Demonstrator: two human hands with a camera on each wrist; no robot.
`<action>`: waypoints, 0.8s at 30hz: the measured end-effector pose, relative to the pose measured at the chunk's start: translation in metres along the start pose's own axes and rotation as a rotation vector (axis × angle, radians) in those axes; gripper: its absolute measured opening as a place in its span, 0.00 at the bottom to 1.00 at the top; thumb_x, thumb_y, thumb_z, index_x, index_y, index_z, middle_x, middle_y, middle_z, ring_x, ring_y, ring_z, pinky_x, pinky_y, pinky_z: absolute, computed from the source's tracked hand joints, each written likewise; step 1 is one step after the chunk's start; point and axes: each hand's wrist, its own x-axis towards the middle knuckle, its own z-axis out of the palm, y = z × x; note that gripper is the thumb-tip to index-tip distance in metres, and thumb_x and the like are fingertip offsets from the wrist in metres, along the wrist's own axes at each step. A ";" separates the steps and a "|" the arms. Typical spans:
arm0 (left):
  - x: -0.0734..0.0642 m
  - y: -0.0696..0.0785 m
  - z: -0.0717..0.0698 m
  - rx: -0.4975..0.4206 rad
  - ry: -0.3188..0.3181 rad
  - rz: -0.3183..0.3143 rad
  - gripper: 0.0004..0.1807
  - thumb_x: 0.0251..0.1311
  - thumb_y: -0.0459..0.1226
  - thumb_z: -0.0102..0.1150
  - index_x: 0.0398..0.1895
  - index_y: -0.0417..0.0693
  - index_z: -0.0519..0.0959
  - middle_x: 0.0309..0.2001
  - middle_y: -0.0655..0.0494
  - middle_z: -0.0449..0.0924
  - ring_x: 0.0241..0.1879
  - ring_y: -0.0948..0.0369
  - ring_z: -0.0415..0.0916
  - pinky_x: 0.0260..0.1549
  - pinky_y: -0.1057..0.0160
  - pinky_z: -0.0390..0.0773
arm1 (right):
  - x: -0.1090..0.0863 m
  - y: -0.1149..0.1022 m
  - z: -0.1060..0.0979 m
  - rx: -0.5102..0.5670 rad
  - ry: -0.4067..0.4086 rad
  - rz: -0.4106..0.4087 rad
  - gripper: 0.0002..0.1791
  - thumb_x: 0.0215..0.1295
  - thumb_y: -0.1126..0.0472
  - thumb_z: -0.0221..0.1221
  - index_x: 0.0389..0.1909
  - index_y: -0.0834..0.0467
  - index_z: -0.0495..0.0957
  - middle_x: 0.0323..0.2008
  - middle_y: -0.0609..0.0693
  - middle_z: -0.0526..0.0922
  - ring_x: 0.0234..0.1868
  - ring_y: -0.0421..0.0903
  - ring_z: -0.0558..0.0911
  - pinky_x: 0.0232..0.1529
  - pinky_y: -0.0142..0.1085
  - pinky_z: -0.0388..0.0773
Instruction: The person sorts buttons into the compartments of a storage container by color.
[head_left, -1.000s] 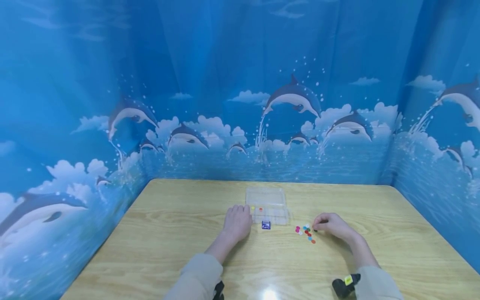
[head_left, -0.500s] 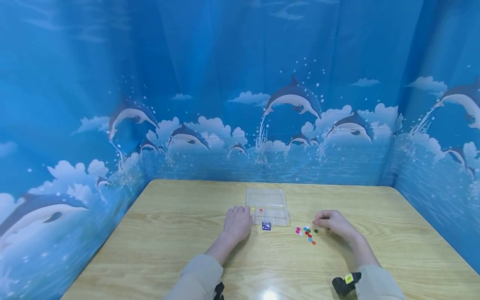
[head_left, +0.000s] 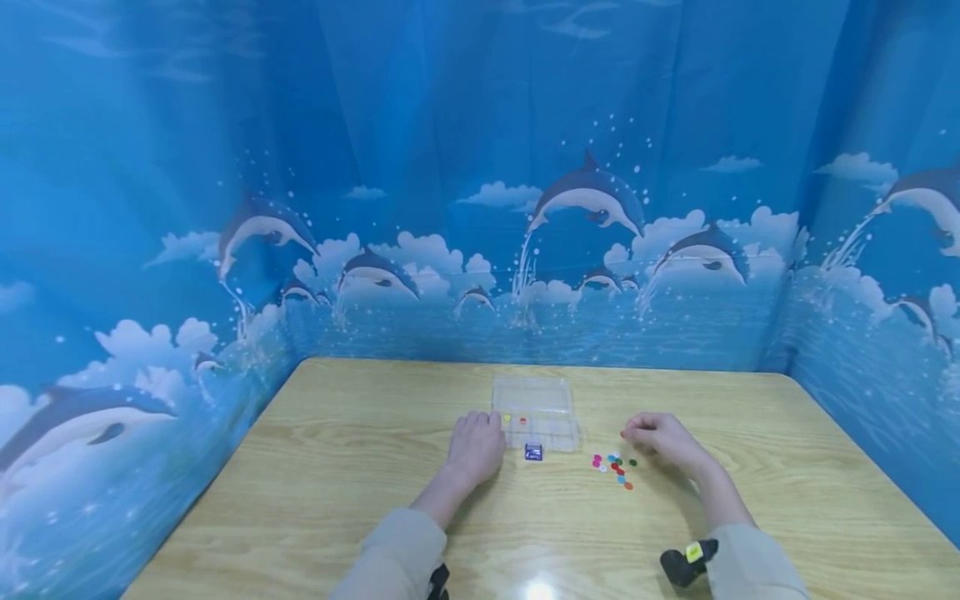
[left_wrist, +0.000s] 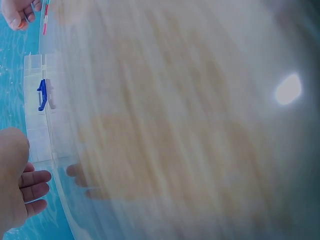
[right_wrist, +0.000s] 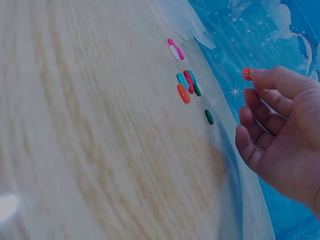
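Observation:
Between its thumb and index finger, my right hand (head_left: pixel 667 440) pinches an orange button (right_wrist: pixel 246 74), held above the table. Below and to its left lies a loose group of buttons, among them red, pink, white, blue and an orange one (right_wrist: pixel 184 93). A dark green button (right_wrist: pixel 209 117) lies slightly apart. My left hand (head_left: pixel 477 446) rests at the left side of a clear compartment box (head_left: pixel 555 435), its fingers loosely bent. The box's lid (head_left: pixel 531 393) is folded back. Inside sit a yellow button (head_left: pixel 507 418) and an orange-red button (head_left: pixel 522 421). A blue-purple latch (head_left: pixel 533 452) is at the front.
The wood-grain table (head_left: pixel 337 467) has rounded far corners. A blue curtain (head_left: pixel 420 167) printed with dolphins hangs behind it and at both sides. A black wrist device (head_left: pixel 686 564) with a yellow tag sits by the right sleeve.
My right hand has let go of the dark green button, picked up the orange button and lifted it slightly up and left. The left hand has stayed in place.

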 end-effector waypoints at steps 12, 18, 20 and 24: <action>0.000 0.001 0.000 0.003 0.000 -0.009 0.11 0.64 0.44 0.49 0.38 0.45 0.71 0.28 0.55 0.68 0.30 0.60 0.65 0.34 0.62 0.69 | 0.007 -0.010 0.007 -0.031 0.037 -0.022 0.14 0.65 0.57 0.55 0.42 0.63 0.76 0.30 0.52 0.73 0.32 0.47 0.68 0.32 0.38 0.68; 0.000 0.001 -0.002 -0.001 -0.004 -0.009 0.11 0.64 0.44 0.49 0.39 0.45 0.71 0.28 0.55 0.69 0.30 0.60 0.65 0.34 0.62 0.69 | 0.012 -0.017 0.012 -0.028 0.054 -0.070 0.13 0.65 0.58 0.55 0.41 0.64 0.76 0.36 0.55 0.77 0.34 0.47 0.69 0.36 0.38 0.68; 0.000 0.001 -0.002 -0.004 -0.002 -0.009 0.11 0.64 0.44 0.49 0.38 0.45 0.71 0.28 0.55 0.68 0.30 0.60 0.65 0.33 0.63 0.69 | 0.013 -0.019 0.014 -0.024 0.058 -0.076 0.13 0.65 0.58 0.55 0.41 0.64 0.77 0.38 0.54 0.78 0.36 0.47 0.69 0.38 0.39 0.69; 0.000 0.000 -0.001 0.004 -0.003 -0.008 0.11 0.64 0.44 0.50 0.38 0.45 0.71 0.27 0.55 0.68 0.29 0.60 0.64 0.32 0.63 0.68 | 0.017 -0.025 0.018 -0.016 0.054 -0.092 0.12 0.66 0.57 0.54 0.40 0.64 0.77 0.41 0.53 0.79 0.40 0.47 0.71 0.42 0.40 0.70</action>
